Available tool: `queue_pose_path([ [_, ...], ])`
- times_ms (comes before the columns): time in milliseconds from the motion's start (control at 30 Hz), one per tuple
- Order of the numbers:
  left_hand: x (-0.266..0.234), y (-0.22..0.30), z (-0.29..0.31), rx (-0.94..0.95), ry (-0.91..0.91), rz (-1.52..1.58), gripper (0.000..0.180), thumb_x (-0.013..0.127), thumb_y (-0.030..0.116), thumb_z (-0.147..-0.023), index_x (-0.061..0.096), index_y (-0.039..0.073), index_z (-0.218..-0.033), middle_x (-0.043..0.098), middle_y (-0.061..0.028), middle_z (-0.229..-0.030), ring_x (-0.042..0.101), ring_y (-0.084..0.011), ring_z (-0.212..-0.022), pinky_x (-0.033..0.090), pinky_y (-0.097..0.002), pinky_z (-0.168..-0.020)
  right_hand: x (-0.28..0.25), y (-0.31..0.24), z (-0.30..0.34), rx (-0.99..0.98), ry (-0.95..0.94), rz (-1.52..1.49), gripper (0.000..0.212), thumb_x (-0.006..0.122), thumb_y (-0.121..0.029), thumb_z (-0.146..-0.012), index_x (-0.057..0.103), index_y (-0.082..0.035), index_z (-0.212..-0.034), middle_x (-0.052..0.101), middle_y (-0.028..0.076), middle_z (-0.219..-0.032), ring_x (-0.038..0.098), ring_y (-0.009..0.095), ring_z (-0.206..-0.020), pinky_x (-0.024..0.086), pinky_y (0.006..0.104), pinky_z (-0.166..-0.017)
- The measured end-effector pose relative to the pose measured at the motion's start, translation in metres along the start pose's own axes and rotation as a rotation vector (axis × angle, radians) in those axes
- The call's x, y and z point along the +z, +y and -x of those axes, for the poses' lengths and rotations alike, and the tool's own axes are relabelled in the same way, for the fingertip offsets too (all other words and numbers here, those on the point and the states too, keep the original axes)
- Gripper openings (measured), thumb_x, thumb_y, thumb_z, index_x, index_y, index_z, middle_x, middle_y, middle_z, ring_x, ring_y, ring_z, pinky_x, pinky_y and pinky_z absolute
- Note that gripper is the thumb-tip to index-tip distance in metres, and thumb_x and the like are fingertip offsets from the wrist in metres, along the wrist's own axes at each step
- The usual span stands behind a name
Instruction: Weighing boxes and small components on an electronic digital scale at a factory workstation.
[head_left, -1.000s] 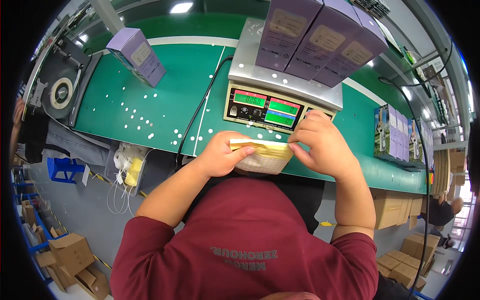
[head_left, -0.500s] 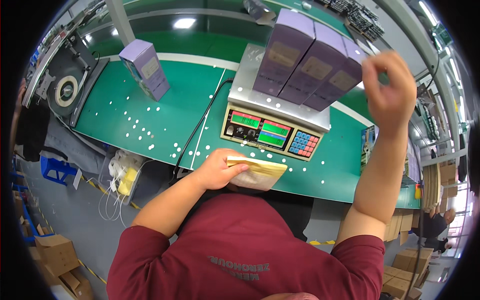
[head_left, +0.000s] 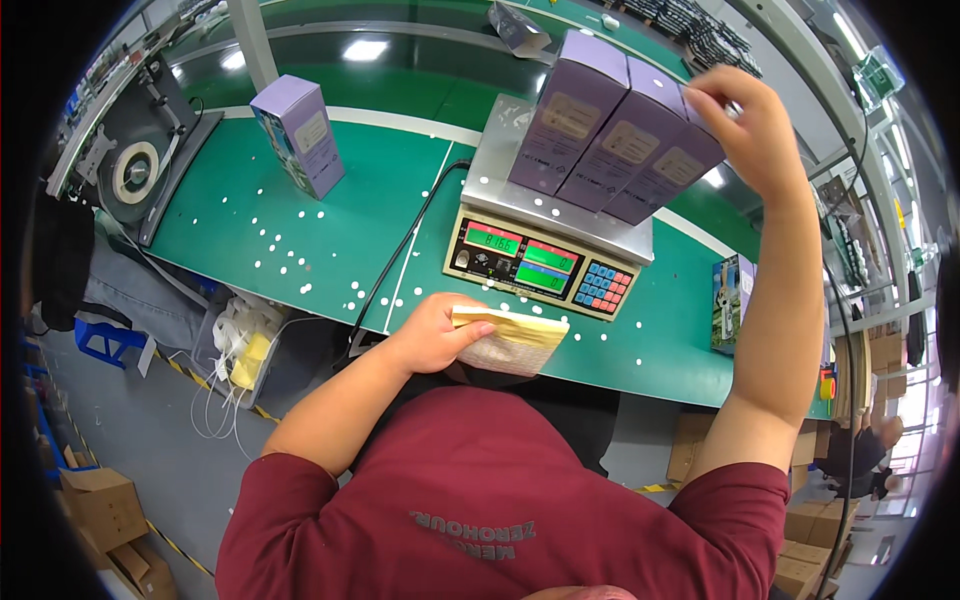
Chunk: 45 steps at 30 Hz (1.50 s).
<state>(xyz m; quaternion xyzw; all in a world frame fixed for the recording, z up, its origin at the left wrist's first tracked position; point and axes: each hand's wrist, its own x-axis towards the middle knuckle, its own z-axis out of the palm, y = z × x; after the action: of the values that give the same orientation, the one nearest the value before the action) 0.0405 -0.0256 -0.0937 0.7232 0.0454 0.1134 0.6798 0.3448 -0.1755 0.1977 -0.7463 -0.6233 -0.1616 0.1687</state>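
My left hand [head_left: 440,335] grips a thick stack of sheets [head_left: 512,350], yellow along its top edge with a pale patterned face, thumb across it near the table's front edge. My right hand [head_left: 745,125] is raised at the top of the rightmost purple box [head_left: 668,178], its thumb and bent fingers close together at the box's upper edge. Whatever lies between those fingertips is hidden. Beside that box stand a middle purple box [head_left: 625,140] and a left purple box [head_left: 566,125]. All three rest upright on the metal pan of a weighing scale [head_left: 515,265]. A white dot shows on the middle box's top.
Another purple box [head_left: 300,140] stands at the left of the green table [head_left: 215,225]. Small white dots are strewn over the surface. A black cable [head_left: 400,250] runs across it. A reel device [head_left: 135,172] sits far left, and another printed box [head_left: 732,300] at the right.
My right hand has moved left and onto the rightmost box's top, covering the white dot seen there before. My left hand keeps its hold, with the stack tilted slightly.
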Motion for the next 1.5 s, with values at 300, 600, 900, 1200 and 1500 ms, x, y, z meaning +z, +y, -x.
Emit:
queue_pose_path([
  [300, -0.002, -0.007, -0.006, 0.077, -0.024, -0.059, 0.014, 0.074, 0.01, -0.095, 0.075, -0.003, -0.1, 0.072, -0.0114, -0.09, 0.068, -0.0192, -0.082, 0.052, -0.033, -0.074, 0.087, -0.094, 0.115, -0.1, -0.294, -0.245, 0.014, 0.08, -0.01, -0.08, 0.071, -0.003, -0.09, 0.068, 0.011, -0.087, 0.065, 0.033, -0.087, 0.052, 0.0417, -0.08],
  [600, 0.0, -0.005, -0.005, 0.094, -0.011, -0.093, 0.014, 0.075, 0.011, -0.095, 0.074, -0.003, -0.098, 0.072, -0.0123, -0.088, 0.069, -0.0216, -0.08, 0.053, -0.0341, -0.073, 0.127, -0.088, 0.128, -0.132, -0.422, -0.375, 0.01, 0.078, -0.009, -0.078, 0.07, -0.005, -0.085, 0.069, 0.01, -0.086, 0.065, 0.035, -0.088, 0.052, 0.0443, -0.082],
  [900, -0.001, -0.007, 0.0, 0.109, -0.023, -0.104, 0.014, 0.074, 0.011, -0.095, 0.076, -0.001, -0.102, 0.072, -0.0121, -0.09, 0.069, -0.0213, -0.082, 0.052, -0.0334, -0.074, 0.039, -0.089, 0.059, -0.167, -0.024, -0.183, 0.01, 0.077, -0.006, -0.077, 0.069, -0.004, -0.083, 0.068, 0.012, -0.084, 0.065, 0.035, -0.083, 0.052, 0.0439, -0.077],
  [1200, 0.0, -0.001, -0.004, 0.102, 0.0, -0.073, 0.015, 0.075, 0.011, -0.095, 0.077, -0.001, -0.103, 0.072, -0.011, -0.09, 0.069, -0.0202, -0.082, 0.052, -0.0333, -0.074, 0.103, -0.099, 0.097, -0.194, -0.623, -0.272, 0.01, 0.077, -0.009, -0.078, 0.072, -0.003, -0.085, 0.07, 0.014, -0.083, 0.067, 0.037, -0.082, 0.054, 0.0457, -0.077],
  [1500, -0.002, -0.01, -0.006, 0.111, -0.033, -0.077, 0.015, 0.076, 0.012, -0.094, 0.077, 0.0, -0.103, 0.072, -0.012, -0.088, 0.069, -0.0215, -0.081, 0.052, -0.0342, -0.073, 0.108, -0.094, 0.103, -0.166, -0.497, -0.255, 0.009, 0.076, -0.005, -0.075, 0.071, -0.004, -0.083, 0.069, 0.013, -0.081, 0.067, 0.035, -0.079, 0.054, 0.0444, -0.076],
])
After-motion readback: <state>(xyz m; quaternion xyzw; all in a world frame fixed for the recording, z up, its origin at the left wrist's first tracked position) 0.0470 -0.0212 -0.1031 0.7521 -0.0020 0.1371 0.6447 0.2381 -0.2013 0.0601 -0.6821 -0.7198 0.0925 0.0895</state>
